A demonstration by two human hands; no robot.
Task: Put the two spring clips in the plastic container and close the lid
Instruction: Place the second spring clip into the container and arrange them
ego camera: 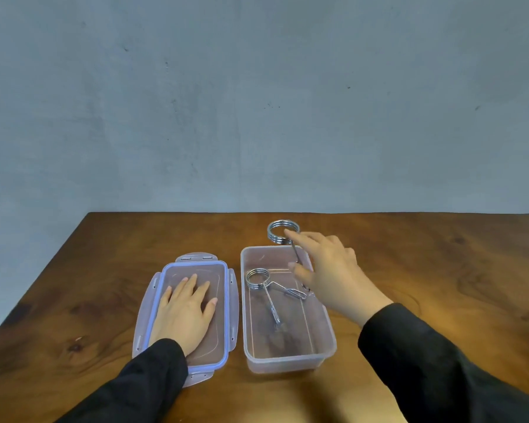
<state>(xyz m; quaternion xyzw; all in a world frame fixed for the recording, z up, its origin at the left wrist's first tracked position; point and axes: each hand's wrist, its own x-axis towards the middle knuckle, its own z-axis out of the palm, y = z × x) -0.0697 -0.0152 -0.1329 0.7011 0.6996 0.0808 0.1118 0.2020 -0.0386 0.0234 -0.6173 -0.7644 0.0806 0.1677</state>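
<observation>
**Spring clips: one in the box, one in hand**

Spring clips are split up right now. The first spring clip (264, 285) is lying flat on the bottom of the plastic container (287, 355), coil toward the far left corner, with its two wire handles splaying out toward the near end and the right wall.

The second spring clip (283, 232) is up in the air, held by the right hand (327, 270). Its coil ring sits just past the far rim of the container, and one straight handle runs down from the coil toward the hand. The index finger is stretched out against the coil and the thumb is pressing on the handle, so the hand is clamped on that clip. The lower end of the clip is hidden behind the hand, so can't say where it ends.

The container is a clear rectangular tub, open on top, standing on the wooden counter (440, 254) roughly in the middle of the view. Just beside it on the left is the lid (226, 315), lying flat on the counter, clear with a blue seal around the edge and latch flaps sticking out on all four sides. The two are close but not touching as far as I can see.

The left hand (184, 312) rests palm-down on the lid, fingers spread out flat and pointing away from the body, not gripping anything. Both arms are in black sleeves (425, 361). Behind the counter there's a plain grey wall (257, 102).
</observation>
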